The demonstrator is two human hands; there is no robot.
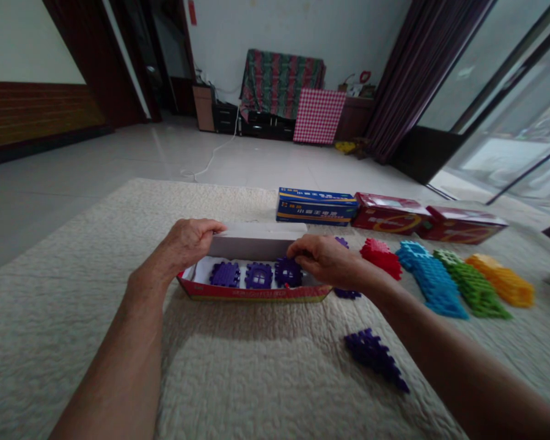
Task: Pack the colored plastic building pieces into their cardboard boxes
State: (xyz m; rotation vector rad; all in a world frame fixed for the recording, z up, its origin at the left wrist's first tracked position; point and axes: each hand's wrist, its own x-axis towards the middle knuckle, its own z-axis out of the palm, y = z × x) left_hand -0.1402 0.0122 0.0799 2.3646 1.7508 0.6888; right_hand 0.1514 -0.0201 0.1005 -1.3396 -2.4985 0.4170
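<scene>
An open long cardboard box (pixel 256 294) with a red and yellow front lies before me, its white flap (pixel 256 245) raised at the back. My left hand (pixel 187 241) is closed on the box's left back corner, with the thumb along the flap. Inside, on white lining, are a ridged purple building block (pixel 225 275), a purple window block (pixel 258 276) and another purple block with a round opening (pixel 288 272). My right hand (pixel 325 260) has its fingers pinched at the top of that last block. Its fingertips are partly hidden. More purple blocks (pixel 347 294) show behind the right forearm.
A stack of purple blocks (pixel 376 357) lies near my right forearm. Red (pixel 381 258), blue (pixel 435 281), green (pixel 474 287) and orange blocks (pixel 502 281) lie in rows on the quilted mat (pixel 238 379). Behind them stand a blue box (pixel 318 208) and two red boxes (pixel 389 215).
</scene>
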